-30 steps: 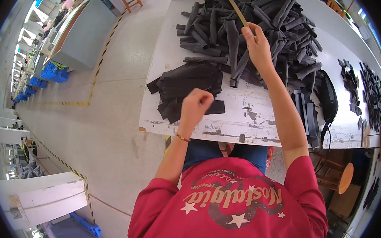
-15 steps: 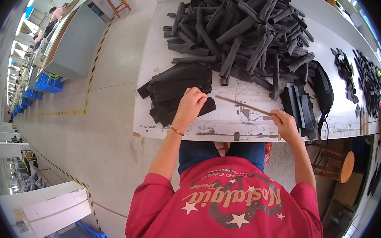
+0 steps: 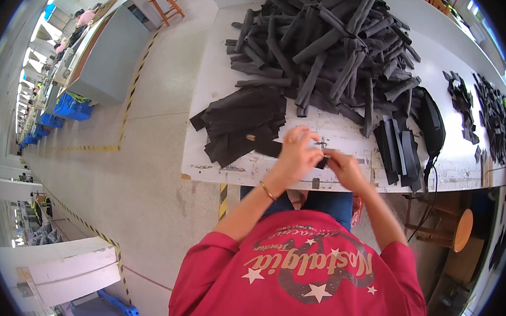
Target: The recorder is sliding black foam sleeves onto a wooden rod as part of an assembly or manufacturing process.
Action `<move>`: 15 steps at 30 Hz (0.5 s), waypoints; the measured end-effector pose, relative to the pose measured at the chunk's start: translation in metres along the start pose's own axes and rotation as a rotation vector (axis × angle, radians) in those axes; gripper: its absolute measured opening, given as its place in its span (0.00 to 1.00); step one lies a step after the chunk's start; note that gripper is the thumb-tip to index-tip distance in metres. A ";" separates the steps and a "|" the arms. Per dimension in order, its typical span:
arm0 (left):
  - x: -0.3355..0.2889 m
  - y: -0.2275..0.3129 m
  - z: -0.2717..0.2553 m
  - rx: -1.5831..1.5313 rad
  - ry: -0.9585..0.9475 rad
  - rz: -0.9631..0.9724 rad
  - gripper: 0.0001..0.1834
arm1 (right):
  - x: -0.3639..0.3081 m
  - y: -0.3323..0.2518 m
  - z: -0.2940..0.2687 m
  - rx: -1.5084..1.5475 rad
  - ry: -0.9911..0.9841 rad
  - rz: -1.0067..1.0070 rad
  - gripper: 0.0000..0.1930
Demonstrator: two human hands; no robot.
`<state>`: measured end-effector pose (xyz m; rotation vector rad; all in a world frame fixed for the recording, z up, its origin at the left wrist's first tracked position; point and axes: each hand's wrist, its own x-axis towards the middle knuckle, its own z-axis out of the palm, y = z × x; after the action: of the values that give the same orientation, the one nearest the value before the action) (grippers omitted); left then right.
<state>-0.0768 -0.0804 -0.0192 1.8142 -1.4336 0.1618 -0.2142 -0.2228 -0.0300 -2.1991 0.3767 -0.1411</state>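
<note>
My left hand, a little blurred, is over the table near its front edge. Its fingers are bent over a black fabric piece, which shows on both sides of the hand. Close by on the right, my right hand is closed in a pinch on a thin stick. Most of the stick is hidden by the left hand and the fabric; a light brown tip shows to the left, over a flat stack of black fabric pieces. Beyond the hands rises a big heap of black fabric tubes.
The white table has a worn front edge. To the right lie folded black strips and a black pouch-like item with a cord. More black pieces lie farther right. A round wooden stool stands below the table.
My left hand has moved right from the flat stack, bringing a black piece along. My right hand has moved left with the stick, and both hands are now close together. The view has shifted slightly.
</note>
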 end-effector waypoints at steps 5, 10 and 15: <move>-0.015 0.006 -0.032 -0.269 0.928 -0.434 0.21 | -0.004 0.001 0.045 0.322 -0.031 0.049 0.15; -0.039 -0.034 -0.010 -1.622 0.778 -0.945 0.10 | -0.003 -0.018 0.091 0.244 0.139 -0.031 0.14; -0.036 -0.033 -0.013 -1.562 1.029 -0.974 0.09 | -0.023 -0.029 0.109 0.227 0.193 0.059 0.11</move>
<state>-0.0561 -0.0436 -0.0470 0.6085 0.2806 -0.3895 -0.2038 -0.1165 -0.0733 -1.9544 0.5067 -0.3488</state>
